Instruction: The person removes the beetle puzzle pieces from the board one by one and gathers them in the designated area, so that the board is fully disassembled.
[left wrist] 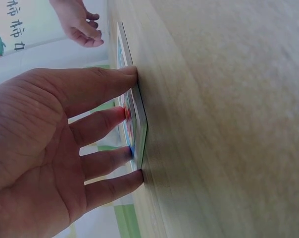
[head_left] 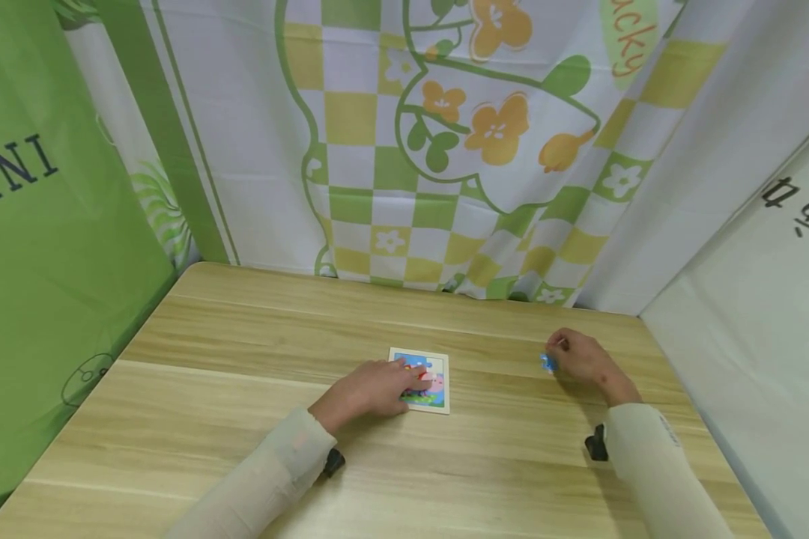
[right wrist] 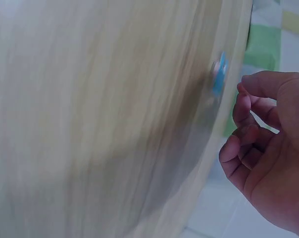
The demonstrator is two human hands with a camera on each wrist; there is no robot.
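My left hand [head_left: 380,388] rests on a small square jigsaw puzzle [head_left: 446,404] with a pale frame and a colourful cartoon picture. In the left wrist view its fingers lie fairly straight on the puzzle [left wrist: 144,124], with the thumb at the edge. A pale bare patch shows at the picture's upper right. Over on the right, my right hand [head_left: 582,359] hovers with curled fingers beside a blue puzzle piece [head_left: 547,363]. The right wrist view shows a gap between that piece [right wrist: 220,77] and the right hand [right wrist: 273,129], whose thumb and index fingertips meet with nothing visible between them.
Both hands are over a wood-grain table [head_left: 243,419]. A patterned curtain [head_left: 357,172] hangs along its back edge, with a green cloth [head_left: 54,262] at left and a white cloth [head_left: 768,322] at right. Dark devices [head_left: 596,443] sit under the wrists.
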